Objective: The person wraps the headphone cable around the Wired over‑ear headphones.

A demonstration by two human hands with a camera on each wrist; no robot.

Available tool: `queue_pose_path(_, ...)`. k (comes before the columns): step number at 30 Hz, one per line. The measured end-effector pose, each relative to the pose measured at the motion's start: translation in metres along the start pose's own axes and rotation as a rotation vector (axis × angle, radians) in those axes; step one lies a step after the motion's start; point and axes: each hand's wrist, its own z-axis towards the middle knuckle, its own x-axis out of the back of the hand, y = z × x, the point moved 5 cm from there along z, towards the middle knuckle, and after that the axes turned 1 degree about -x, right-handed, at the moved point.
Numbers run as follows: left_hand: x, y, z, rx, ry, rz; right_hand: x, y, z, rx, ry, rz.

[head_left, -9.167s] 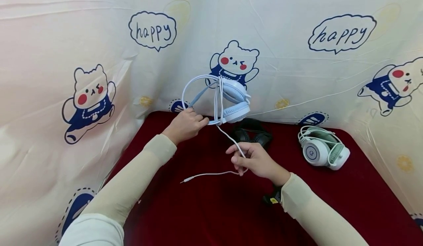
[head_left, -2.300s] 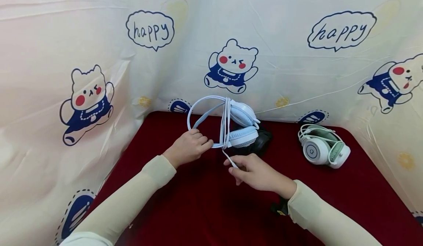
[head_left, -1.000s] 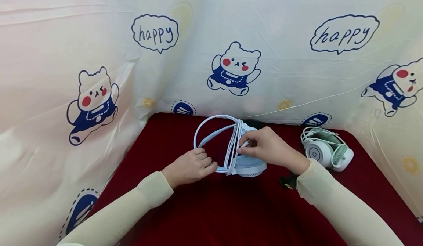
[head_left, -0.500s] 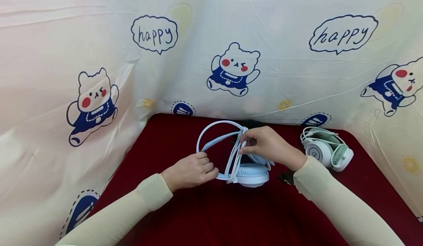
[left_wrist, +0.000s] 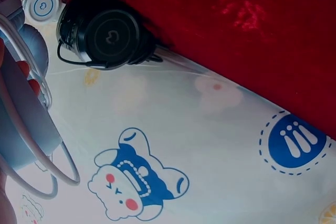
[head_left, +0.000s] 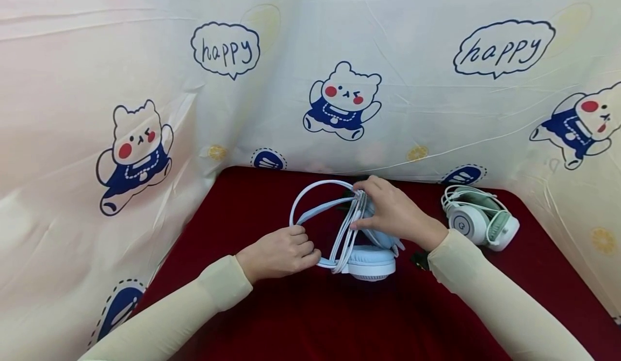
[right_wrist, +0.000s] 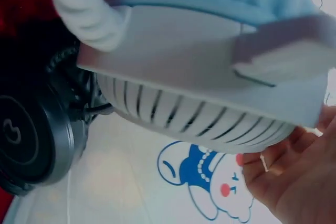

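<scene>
Pale blue and white headphones (head_left: 371,266) are held above the red cloth in the head view, their white cable (head_left: 345,237) wound several times around both arms of the headband. My left hand (head_left: 280,252) grips the headband from the left. On the other side, my right hand (head_left: 395,214) has its thumb and fingers around the cable windings by the far ear cup, partly hiding that cup. The right wrist view shows an ear cup (right_wrist: 199,66) close up, with curled fingers (right_wrist: 257,169) at its lower right. The cable's plug end cannot be clearly made out.
White headphones with green pads (head_left: 468,223) lie at the right of the red-covered table (head_left: 271,318). Black headphones (left_wrist: 113,35) lie at the back, mostly hidden in the head view. A printed curtain (head_left: 427,108) stands behind and along the sides.
The headphones have come lower and nearer since the earlier frames. The loose cable end has been brought to the windings, and my right hand has spread from a pinch to a wider hold.
</scene>
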Motion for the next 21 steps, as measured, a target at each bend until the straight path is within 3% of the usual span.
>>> queue_pose_path(4, 0.003, -0.002, 0.000, -0.008, 0.005, 0.000, -0.003, 0.011, 0.004, -0.067, -0.064, 0.122)
queue_pose_path(9, 0.008, 0.000, 0.000, -0.048, 0.027, 0.036, -0.014, 0.024, 0.003, -0.152, -0.219, 0.317)
queue_pose_path(12, 0.009, 0.003, -0.001, -0.066, 0.028, 0.040, -0.022, 0.029, 0.001, -0.153, -0.289, 0.352)
queue_pose_path(21, 0.008, 0.003, -0.005, -0.094, 0.011, -0.012, -0.030, 0.044, -0.003, -0.166, -0.313, 0.435)
